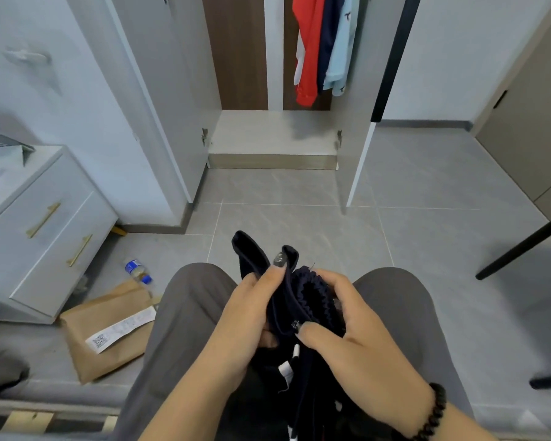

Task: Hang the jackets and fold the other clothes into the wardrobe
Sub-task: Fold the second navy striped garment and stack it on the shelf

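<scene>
I sit with a dark navy garment (312,297) bunched in my lap, between my knees in grey trousers. My left hand (245,316) grips its left side, thumb up against the fabric. My right hand (347,332) holds the gathered elastic part, thumb pinching near a small metal piece. The open wardrobe (272,141) stands straight ahead. Inside it on the right hang a red garment (309,52), a navy one and a light blue one (342,49).
A white drawer unit (45,224) with brass handles stands at left. On the floor beside it lie a brown paper bag (109,332) and a plastic bottle (137,270). A black chair leg (522,246) slants in at right. Grey floor tiles lie between me and the wardrobe.
</scene>
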The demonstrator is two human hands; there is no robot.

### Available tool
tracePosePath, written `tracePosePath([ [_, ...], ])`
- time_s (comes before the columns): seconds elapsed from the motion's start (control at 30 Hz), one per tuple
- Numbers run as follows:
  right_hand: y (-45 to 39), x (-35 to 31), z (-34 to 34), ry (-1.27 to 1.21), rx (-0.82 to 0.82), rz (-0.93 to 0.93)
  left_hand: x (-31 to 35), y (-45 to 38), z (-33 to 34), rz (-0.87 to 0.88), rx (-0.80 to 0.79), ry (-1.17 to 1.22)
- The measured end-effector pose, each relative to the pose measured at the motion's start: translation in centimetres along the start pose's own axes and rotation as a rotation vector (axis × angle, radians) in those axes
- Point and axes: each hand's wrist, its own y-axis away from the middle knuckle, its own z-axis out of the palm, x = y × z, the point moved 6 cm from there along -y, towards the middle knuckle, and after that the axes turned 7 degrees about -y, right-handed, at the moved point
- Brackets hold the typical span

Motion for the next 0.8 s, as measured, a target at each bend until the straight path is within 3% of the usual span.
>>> tracePosePath([
  [0.2,0.0,0.9,-1.0,-0.128,0.043,0.009,-0.4,-0.6,-0.4,0.126,0.142,-0.095],
  [0.47,-2.0,1.8,-4.1,-0.195,0.280,0.059,0.8,0.2,1.4,0.276,-0.127,-0.131],
  [0.67,-2.2,1.3,-2.6,-0.141,0.202,0.026,1.2,0.7,2.8,0.315,-0.334,-0.050],
  [0.8,-2.6,1.4,-3.1,-0.170,0.224,0.052,1.3,0.5,2.0,0.330,-0.342,-0.152],
])
